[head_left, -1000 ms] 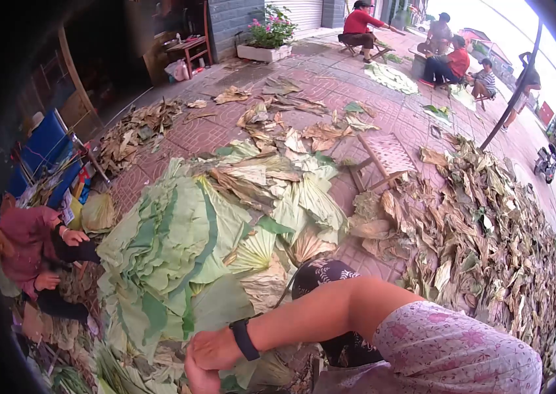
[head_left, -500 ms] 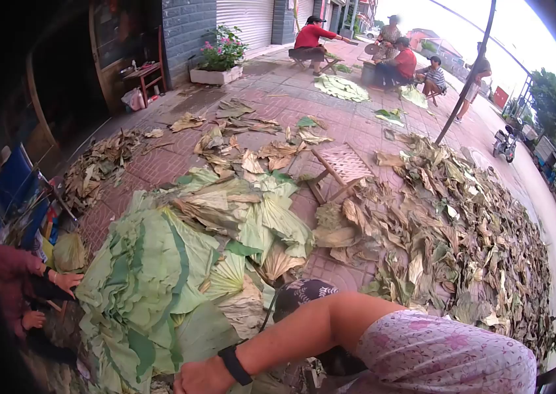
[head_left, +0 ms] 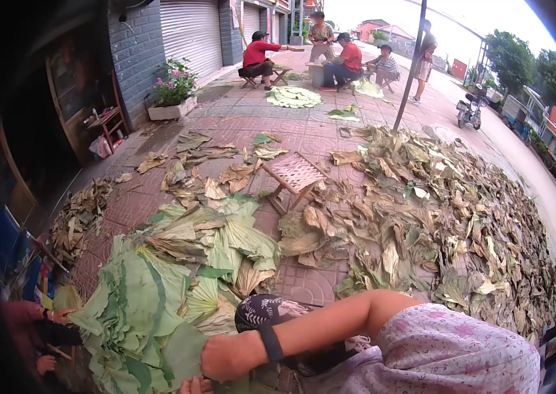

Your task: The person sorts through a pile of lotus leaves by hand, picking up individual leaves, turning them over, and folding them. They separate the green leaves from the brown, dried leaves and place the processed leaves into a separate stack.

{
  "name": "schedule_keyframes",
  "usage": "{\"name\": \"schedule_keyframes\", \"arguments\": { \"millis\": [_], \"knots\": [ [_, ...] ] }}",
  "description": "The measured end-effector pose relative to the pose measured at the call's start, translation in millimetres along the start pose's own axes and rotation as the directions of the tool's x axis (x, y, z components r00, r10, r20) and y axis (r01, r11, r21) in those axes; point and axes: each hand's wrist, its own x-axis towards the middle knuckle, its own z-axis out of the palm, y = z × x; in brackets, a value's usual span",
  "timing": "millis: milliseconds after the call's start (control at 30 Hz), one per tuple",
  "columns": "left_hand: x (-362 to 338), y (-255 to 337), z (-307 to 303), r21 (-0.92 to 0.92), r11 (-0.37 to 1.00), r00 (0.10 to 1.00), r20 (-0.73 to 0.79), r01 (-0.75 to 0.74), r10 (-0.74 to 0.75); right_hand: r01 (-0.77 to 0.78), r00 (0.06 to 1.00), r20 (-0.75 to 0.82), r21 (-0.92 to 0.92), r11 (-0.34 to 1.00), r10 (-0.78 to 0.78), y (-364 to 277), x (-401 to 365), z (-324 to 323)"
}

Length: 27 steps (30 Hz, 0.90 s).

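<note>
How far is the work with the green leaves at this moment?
Done: many flat green leaves lie layered in one big pile. In hand: the right hand rests on the pile's near edge; the left hand only peeks in at the bottom edge. Left: folded and crumpled leaves beside the pile and a wide spread of dried brown leaves on the paving.
</note>
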Motion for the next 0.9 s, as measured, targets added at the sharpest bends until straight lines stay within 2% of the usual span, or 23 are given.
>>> {"name": "schedule_keyframes", "arguments": {
  "millis": [33, 100, 167, 233, 333, 367, 467, 500, 600, 733, 900],
  "knots": [
    [1.9, -4.9, 8.5, 0.077, 0.996, 0.998, 0.046, 0.034, -0.038, 0.005, 1.000, -0.015, 0.010, 1.000, -0.005, -1.0, -12.5, -13.7],
    [1.5, -20.0, 35.9, 0.306, 0.952, 0.968, 0.241, -0.003, -0.074, 0.029, 0.998, -0.051, 0.045, 0.999, -0.026, -4.9, -27.7, -31.5],
    [12.4, -69.4, 65.8, 0.429, 0.898, 0.891, 0.361, 0.102, -0.273, -0.019, 0.998, -0.068, -0.020, 1.000, 0.018, -2.7, -43.6, -54.1],
    [-18.7, -73.9, 104.5, 0.405, 0.898, 0.798, 0.479, 0.170, -0.367, -0.109, 0.992, -0.068, -0.066, 0.992, 0.105, 1.0, -54.7, -56.3],
    [-30.9, -76.9, 141.6, 0.412, 0.905, 0.740, 0.574, 0.107, -0.349, -0.217, 0.969, -0.134, -0.078, 0.973, 0.206, 13.5, -81.7, -33.3],
    [-29.5, -79.1, 148.7, 0.420, 0.905, 0.743, 0.584, 0.069, -0.328, -0.224, 0.974, -0.033, -0.004, 0.975, 0.224, 11.9, -96.1, -36.2],
    [-17.0, -89.7, 162.9, 0.464, 0.885, 0.768, 0.582, -0.043, -0.268, -0.119, 0.956, -0.277, -0.080, 0.990, 0.093, 6.7, -131.1, -2.2],
    [-13.0, -92.1, 164.9, 0.482, 0.873, 0.779, 0.576, -0.078, -0.248, -0.135, 0.976, -0.183, -0.073, 0.988, 0.119, 0.9, -138.7, -2.0],
    [-3.0, -103.7, 169.7, 0.531, 0.829, 0.813, 0.553, -0.175, -0.183, -0.086, 0.951, -0.302, -0.043, 0.995, 0.069, 4.8, -147.9, 7.9],
    [8.2, -121.9, 171.6, 0.596, 0.749, 0.840, 0.534, -0.290, -0.100, -0.056, 0.950, -0.310, -0.048, 0.997, 0.039, 12.3, -148.6, 10.4],
    [17.1, -147.9, 170.6, 0.655, 0.662, 0.861, 0.508, -0.364, -0.028, -0.063, 0.955, -0.295, -0.072, 0.995, 0.039, 6.1, -142.9, 9.6]
  ]
}}
